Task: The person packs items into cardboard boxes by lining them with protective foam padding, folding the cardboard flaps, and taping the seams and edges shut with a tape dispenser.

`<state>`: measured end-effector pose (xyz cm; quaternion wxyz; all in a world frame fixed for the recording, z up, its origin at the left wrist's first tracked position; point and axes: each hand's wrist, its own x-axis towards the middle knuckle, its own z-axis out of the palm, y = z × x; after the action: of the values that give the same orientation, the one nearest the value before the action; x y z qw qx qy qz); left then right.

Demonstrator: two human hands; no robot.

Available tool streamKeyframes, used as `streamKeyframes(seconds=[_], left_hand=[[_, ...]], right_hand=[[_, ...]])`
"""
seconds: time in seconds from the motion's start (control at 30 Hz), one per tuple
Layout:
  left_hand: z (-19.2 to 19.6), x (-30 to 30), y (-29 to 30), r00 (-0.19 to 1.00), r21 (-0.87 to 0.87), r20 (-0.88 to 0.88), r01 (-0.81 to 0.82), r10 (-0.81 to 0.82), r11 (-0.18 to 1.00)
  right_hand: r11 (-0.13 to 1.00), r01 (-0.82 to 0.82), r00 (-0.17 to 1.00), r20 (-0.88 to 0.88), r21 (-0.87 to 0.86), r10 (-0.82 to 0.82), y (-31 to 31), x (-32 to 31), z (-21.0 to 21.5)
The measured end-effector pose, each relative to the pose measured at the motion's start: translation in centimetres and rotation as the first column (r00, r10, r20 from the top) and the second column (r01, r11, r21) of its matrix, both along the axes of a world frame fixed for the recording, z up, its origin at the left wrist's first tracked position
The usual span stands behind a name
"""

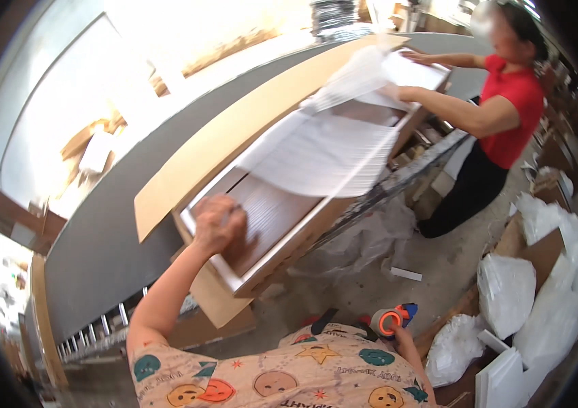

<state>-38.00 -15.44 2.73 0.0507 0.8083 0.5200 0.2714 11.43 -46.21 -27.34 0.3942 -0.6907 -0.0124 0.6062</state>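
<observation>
A long open cardboard carton (285, 255) lies on the conveyor, with dark brown wood-grain panels (272, 207) edged by white strips inside. White foam sheeting (323, 153) covers the panels' middle. My left hand (217, 221) is over the carton's near end, above the brown panel; its fingers look curled but are smeared by motion. Low by my right side, my right hand (403, 335) grips a tape dispenser (389, 321) with an orange hub and blue parts. Across the carton, a co-worker in a red top (517, 102) has both hands at the far end, on the foam.
The dark grey conveyor belt (105, 251) curves behind the carton, and a cardboard flap (234, 139) spreads over it. Bagged white packing material (506, 292) and white boards (500, 381) are piled at lower right. Clear plastic film (370, 238) lies on the floor beneath the carton.
</observation>
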Motion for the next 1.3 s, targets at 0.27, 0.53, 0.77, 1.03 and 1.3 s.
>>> streamKeyframes(seconds=[0.27,0.53,0.77,1.03,1.3], left_hand=[[-1.6,2.5,2.7,0.765,-0.247,-0.535,-0.548,0.359,0.799],[0.4,4.4,4.6,0.777,-0.156,-0.443,-0.559,0.448,0.814],[1.0,16.0,5.6,0.89,0.058,0.03,-0.456,0.455,0.888],[3.5,30.3,3.6,0.999,0.244,0.041,-0.025,0.016,0.969],[2.3,23.9,14.9,0.821,-0.012,-0.331,-0.497,0.466,0.868]], right_hand=[[0.995,0.096,0.994,0.044,0.02,-0.096,0.8,8.0,2.9],[0.964,0.198,0.979,0.08,-0.18,-0.186,-5.3,15.9,-1.0],[0.918,-0.011,0.957,0.261,-0.396,0.124,-9.4,22.2,-2.1],[0.93,0.03,0.959,0.272,-0.367,0.076,-7.1,25.9,-3.2],[0.928,-0.159,0.932,0.26,-0.337,0.254,3.8,24.6,3.9]])
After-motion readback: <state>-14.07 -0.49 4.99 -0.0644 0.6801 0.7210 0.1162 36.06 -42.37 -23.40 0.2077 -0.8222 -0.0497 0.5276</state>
